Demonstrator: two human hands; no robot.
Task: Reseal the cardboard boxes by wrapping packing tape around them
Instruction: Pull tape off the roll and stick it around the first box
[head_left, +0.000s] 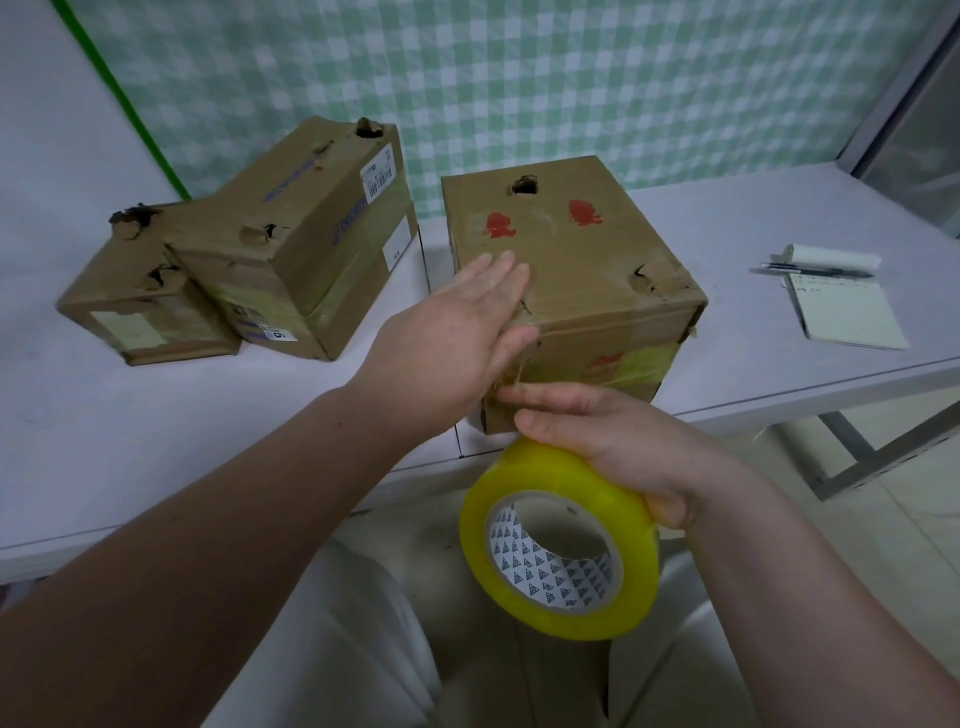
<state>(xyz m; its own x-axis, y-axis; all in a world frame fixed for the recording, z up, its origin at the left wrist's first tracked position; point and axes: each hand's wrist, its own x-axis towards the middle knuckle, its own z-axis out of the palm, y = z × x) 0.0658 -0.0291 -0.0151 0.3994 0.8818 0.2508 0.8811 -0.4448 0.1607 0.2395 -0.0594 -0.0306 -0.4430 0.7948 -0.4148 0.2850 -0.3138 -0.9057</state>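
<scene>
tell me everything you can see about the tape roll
The tape roll is a thick ring of glossy, yellow-tinted clear packing tape on a cardboard core, whose white inside is printed with small dark triangles. It hangs in the air, tilted, hole toward the camera, below the near face of the red-marked box. The right hand grips its upper right rim from above, index finger stretched out toward the box. A loose strip cannot be made out.

The box (571, 270) was matt brown cardboard, torn rough at its holes. The tape roll (550, 473) was glossy yellow plastic film on a printed paper core.
</scene>
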